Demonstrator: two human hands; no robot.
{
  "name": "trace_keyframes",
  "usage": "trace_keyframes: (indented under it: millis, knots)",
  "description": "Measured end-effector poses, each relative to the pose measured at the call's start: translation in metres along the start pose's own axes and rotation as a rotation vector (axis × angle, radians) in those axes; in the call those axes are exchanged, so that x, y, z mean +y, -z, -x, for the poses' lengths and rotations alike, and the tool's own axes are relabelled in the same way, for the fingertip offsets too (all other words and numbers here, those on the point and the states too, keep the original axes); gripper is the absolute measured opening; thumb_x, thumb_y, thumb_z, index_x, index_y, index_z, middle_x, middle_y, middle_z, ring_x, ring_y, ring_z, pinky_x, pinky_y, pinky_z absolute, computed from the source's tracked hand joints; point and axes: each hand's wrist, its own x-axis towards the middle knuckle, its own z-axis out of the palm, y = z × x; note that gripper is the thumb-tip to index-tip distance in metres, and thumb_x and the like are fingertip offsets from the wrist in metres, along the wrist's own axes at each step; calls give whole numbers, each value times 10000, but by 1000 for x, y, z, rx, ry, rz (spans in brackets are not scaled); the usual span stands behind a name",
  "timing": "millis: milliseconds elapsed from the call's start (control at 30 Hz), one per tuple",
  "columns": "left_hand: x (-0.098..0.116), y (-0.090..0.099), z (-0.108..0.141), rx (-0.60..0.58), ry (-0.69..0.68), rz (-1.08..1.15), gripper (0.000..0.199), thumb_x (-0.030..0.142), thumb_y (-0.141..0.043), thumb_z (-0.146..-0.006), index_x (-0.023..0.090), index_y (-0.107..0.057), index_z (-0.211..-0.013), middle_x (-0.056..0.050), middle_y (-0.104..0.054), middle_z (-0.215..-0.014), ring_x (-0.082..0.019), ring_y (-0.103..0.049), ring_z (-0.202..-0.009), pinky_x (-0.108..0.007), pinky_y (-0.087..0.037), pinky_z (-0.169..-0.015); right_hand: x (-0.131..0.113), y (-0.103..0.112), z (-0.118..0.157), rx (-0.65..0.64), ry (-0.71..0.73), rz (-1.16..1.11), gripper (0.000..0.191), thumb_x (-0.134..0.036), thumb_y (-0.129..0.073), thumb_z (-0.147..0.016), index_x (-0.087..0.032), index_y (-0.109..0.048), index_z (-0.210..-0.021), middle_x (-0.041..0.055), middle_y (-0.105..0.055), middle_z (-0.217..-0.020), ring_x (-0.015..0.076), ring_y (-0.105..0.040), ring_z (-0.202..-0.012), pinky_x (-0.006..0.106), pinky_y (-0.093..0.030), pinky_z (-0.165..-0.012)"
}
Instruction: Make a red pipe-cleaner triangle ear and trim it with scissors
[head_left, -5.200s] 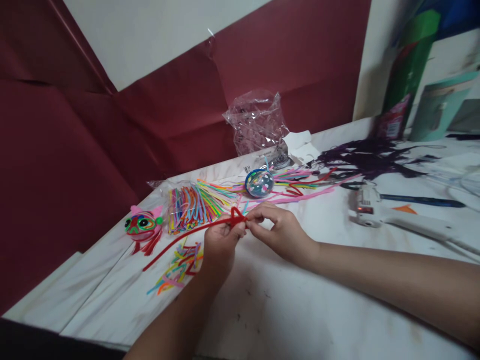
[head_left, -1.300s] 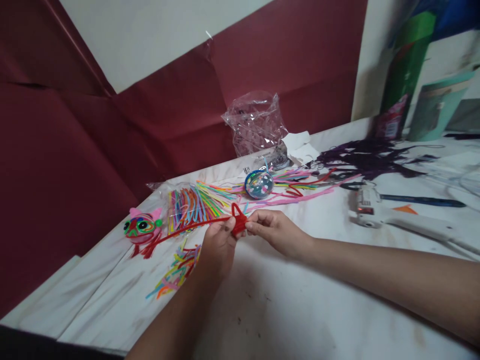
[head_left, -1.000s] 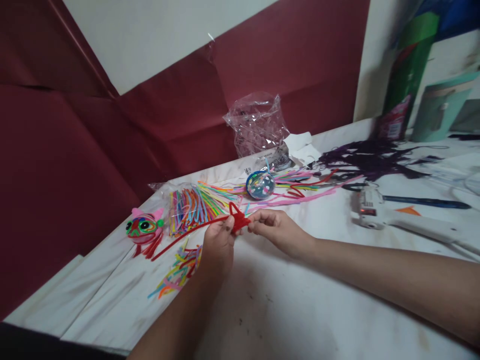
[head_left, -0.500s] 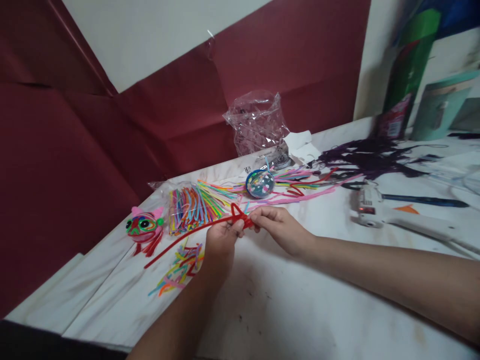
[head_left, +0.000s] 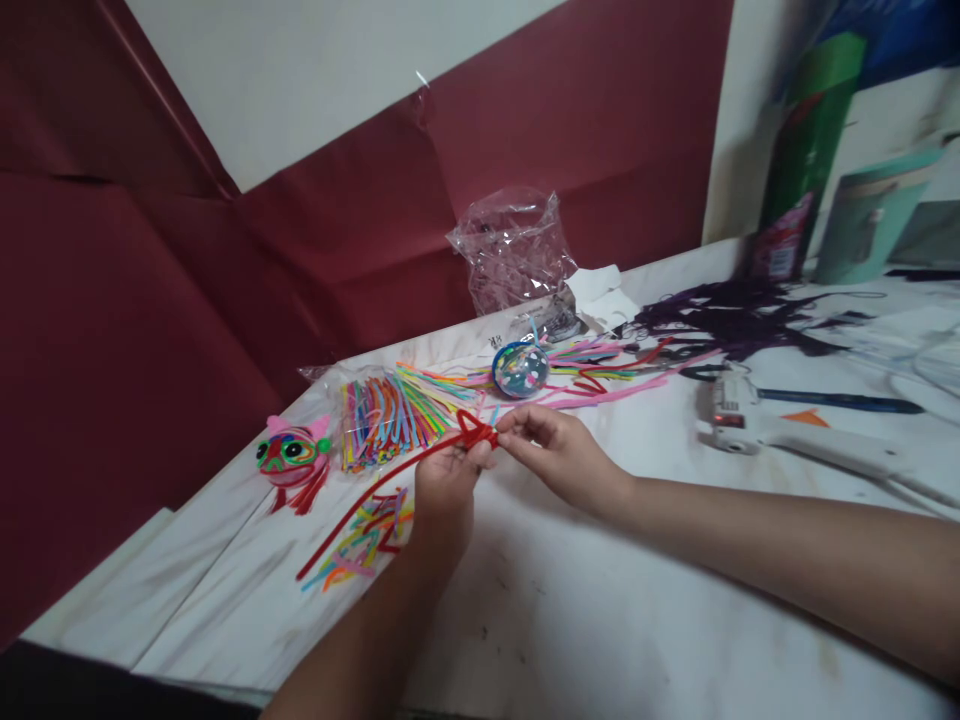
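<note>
Above the middle of the table, a red pipe cleaner (head_left: 375, 490) is bent into a small pointed loop and a bunched coil at one end. Its long straight tail slants down to the left. My left hand (head_left: 448, 482) is closed on the bunched part, thumb on top. At the right end of the bunch, my right hand (head_left: 559, 450) pinches the red pipe cleaner between thumb and fingertips. Left of my hands sits a round pink and red animal figure (head_left: 291, 455) with googly eyes. Short cut pipe cleaner pieces (head_left: 367, 545) lie beside my left wrist.
Behind my hands lie a bag of coloured pipe cleaners (head_left: 390, 420) and a clear ball (head_left: 520, 369). Farther back are a crumpled plastic bag (head_left: 514, 250) and dark purple strands (head_left: 735, 315). A white glue gun (head_left: 802, 440) and a pen (head_left: 840, 401) rest at right.
The red pipe cleaner's long tail has swung lower, now reaching over the cut pieces. My right fingers have shifted slightly at the bunch. The view has moved a little.
</note>
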Motion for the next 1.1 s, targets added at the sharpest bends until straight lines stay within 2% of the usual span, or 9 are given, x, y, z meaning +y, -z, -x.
trace_keyframes:
  millis: [133,200,333,467,533,600,700,767,1100]
  knots:
    - [9,0,-1,-85,159,192,109,209,-656,-667,123,-589,-667,17,-549,-583,-70,-470,-527,-228,-402,-585,0,1,-3,-3,-82,-81,154,-285,-468,-793,-172,-530,-708,-7,-532,-649,120,-507,-641,263,-421,-648]
    - [13,2,1,-182,256,283,133,231,-643,-691,124,-573,-654,29,-507,-554,-52,-413,-467,-226,-390,-546,1,4,-5,-32,-78,-109,114,-251,-486,-775,-169,-560,-801,10,-571,-723,133,-537,-708,282,-434,-695]
    - [18,4,6,-405,422,402,253,318,-576,-751,142,-514,-580,61,-367,-455,-40,-290,-386,-224,-348,-477,-3,12,-11,-262,54,-99,340,-140,-540,-713,-204,-571,-1045,56,-577,-1080,187,-509,-1039,339,-405,-865]
    - [21,2,11,-492,466,364,247,378,-602,-705,150,-546,-631,69,-354,-434,-42,-279,-362,-223,-332,-444,-14,20,-13,-444,190,3,159,-180,-561,-752,-183,-639,-891,55,-588,-1105,189,-513,-1064,355,-353,-943]
    - [20,0,11,-457,447,296,238,360,-594,-706,141,-550,-624,55,-406,-447,-49,-315,-365,-235,-354,-451,-20,22,-12,-471,172,-11,120,-231,-531,-791,-156,-622,-814,58,-643,-952,175,-582,-921,340,-411,-867]
    - [16,-2,10,-345,377,227,179,293,-580,-712,134,-553,-634,38,-469,-479,-60,-369,-389,-247,-382,-476,-25,22,-12,-457,120,-33,147,-256,-495,-815,-153,-580,-752,33,-657,-753,157,-610,-757,315,-454,-761]
    - [8,-2,5,-114,184,180,127,258,-562,-723,137,-561,-682,13,-542,-536,-88,-458,-461,-250,-403,-517,-31,20,-12,-297,67,48,143,-225,-503,-782,-170,-524,-651,-3,-620,-624,137,-581,-639,268,-448,-653]
    - [5,-1,2,-37,92,176,173,300,-547,-744,135,-567,-696,-3,-563,-562,-103,-493,-502,-248,-404,-529,-32,20,-14,-206,32,153,141,-188,-523,-730,-171,-505,-592,-12,-596,-608,126,-550,-608,240,-420,-598]
    - [7,5,4,-18,-68,-78,204,333,-572,-748,142,-620,-801,-7,-594,-647,-105,-513,-598,-224,-386,-582,-24,16,-13,-211,-123,263,122,-174,-470,-670,-156,-504,-555,-31,-466,-545,95,-420,-548,219,-328,-543]
